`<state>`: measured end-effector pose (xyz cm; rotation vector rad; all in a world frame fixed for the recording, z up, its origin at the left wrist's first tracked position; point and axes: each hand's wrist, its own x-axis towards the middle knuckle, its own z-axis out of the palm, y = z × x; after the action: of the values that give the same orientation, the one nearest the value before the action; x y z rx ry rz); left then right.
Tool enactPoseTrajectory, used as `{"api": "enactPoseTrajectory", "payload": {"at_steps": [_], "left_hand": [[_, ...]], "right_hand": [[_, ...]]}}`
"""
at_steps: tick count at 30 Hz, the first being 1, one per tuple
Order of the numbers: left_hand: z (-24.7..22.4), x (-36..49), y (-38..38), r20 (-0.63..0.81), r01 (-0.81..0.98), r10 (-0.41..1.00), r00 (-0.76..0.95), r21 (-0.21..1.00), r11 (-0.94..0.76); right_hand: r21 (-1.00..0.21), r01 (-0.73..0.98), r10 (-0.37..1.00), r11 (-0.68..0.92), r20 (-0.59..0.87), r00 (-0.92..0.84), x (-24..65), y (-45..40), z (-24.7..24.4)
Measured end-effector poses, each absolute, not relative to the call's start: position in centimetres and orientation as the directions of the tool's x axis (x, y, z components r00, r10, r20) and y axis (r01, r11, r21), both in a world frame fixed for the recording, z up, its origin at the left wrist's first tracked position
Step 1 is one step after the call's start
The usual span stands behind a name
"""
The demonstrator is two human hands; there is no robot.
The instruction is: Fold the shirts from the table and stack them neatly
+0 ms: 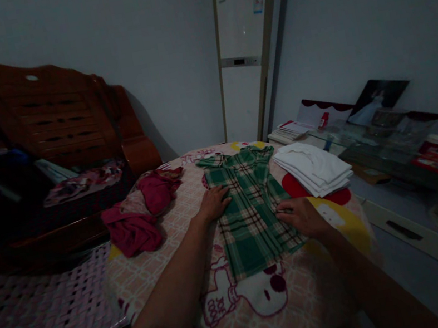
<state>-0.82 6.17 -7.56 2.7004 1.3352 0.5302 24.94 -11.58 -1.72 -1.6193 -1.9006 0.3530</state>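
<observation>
A green plaid shirt (247, 227) lies spread on a patterned cloth (198, 235) that covers the table. My left hand (214, 203) rests on the shirt's left edge, palm down with the fingers laid out flat. At the right edge, my right hand (299, 216) pinches the shirt fabric between thumb and fingers. The collar end points away from me and the hem faces me. Right of the shirt sits a stack of folded white clothes (313, 167). To the left lies a crumpled heap of dark pink clothes (146, 210).
A wooden bench (53, 114) with things piled on it stands at the left, behind a woven pink seat (56, 300). On the right is a glass-topped cabinet (395, 155) crowded with small items. A tall white air conditioner (242, 92) stands in the far corner.
</observation>
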Motion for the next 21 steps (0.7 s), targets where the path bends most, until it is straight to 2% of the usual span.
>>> {"api": "enactPoseTrajectory", "payload": {"at_steps": [2,4,6,8,11,16,21], "left_hand": [[-7.5,-0.8,6.1,0.26,0.761,0.788,0.559,0.218,-0.612],[-7.3,-0.7,6.1,0.261,0.77,0.798,0.543,0.225,-0.597],[-7.2,-0.5,6.0,0.284,0.769,0.803,0.525,0.245,-0.59],[-7.0,-0.1,5.8,0.333,0.749,0.789,0.517,0.27,-0.605],[-7.1,1.0,5.4,0.389,0.698,0.756,0.526,0.311,-0.645],[-7.7,2.3,4.9,0.378,0.631,0.721,0.581,0.349,-0.692],[-7.8,2.4,4.8,0.421,0.58,0.679,0.602,0.355,-0.734]], "right_hand": [[-0.484,0.844,0.968,0.232,0.204,-0.149,24.3,-11.4,-2.3],[-0.459,0.849,0.965,0.263,0.116,-0.236,24.0,-11.5,-2.4],[-0.511,0.817,0.958,0.267,0.049,-0.283,24.0,-11.6,-2.0],[-0.594,0.772,0.967,0.227,0.046,-0.249,24.2,-11.3,-1.4],[-0.711,0.687,0.989,0.148,0.1,-0.11,25.1,-9.7,-1.0],[-0.871,0.49,0.962,-0.032,0.107,0.252,27.8,-3.3,-2.2],[-0.959,0.281,0.879,0.026,0.156,0.451,29.9,4.0,-3.4]]}}
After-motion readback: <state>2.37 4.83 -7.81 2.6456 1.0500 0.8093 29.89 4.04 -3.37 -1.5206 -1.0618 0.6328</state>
